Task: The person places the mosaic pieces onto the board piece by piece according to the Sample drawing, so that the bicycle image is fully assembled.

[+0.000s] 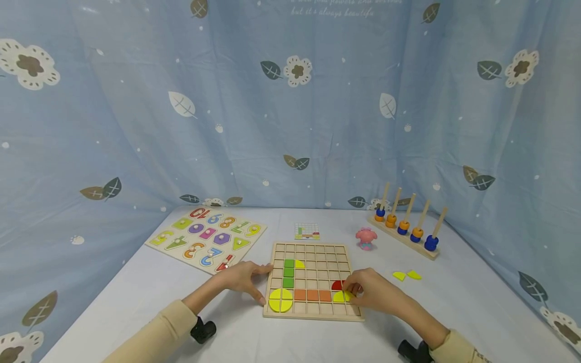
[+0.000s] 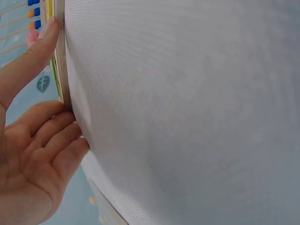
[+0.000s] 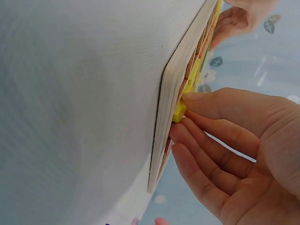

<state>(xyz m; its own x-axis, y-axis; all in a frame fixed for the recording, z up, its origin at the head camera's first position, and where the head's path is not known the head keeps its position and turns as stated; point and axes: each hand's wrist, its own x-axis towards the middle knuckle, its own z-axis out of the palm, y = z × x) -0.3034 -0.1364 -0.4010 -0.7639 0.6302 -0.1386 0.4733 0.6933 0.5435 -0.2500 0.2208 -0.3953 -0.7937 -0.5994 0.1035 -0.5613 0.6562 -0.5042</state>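
Note:
A wooden grid board (image 1: 313,318) lies flat on the table with coloured pieces in its squares. My left hand (image 1: 242,278) rests against its left edge, thumb and fingers spread apart along the rim. In the left wrist view that hand (image 2: 37,145) touches the board's side (image 2: 62,61). Over the lower right squares, my right hand (image 1: 376,291) pinches a yellow quarter-circle piece (image 3: 179,111) between thumb and fingers. Beside it sit another yellow quarter-circle (image 1: 338,297) and a red piece (image 1: 337,285), partly hidden by the fingers. Orange squares (image 1: 312,295), green squares (image 1: 288,273) and a yellow circle (image 1: 274,301) fill other cells.
Two loose yellow pieces (image 1: 399,276) lie right of the board. A pattern card (image 1: 307,231) lies behind it, a pink figurine (image 1: 365,238) behind right. A number puzzle (image 1: 206,237) is at left, a peg stand with beads (image 1: 408,238) at back right.

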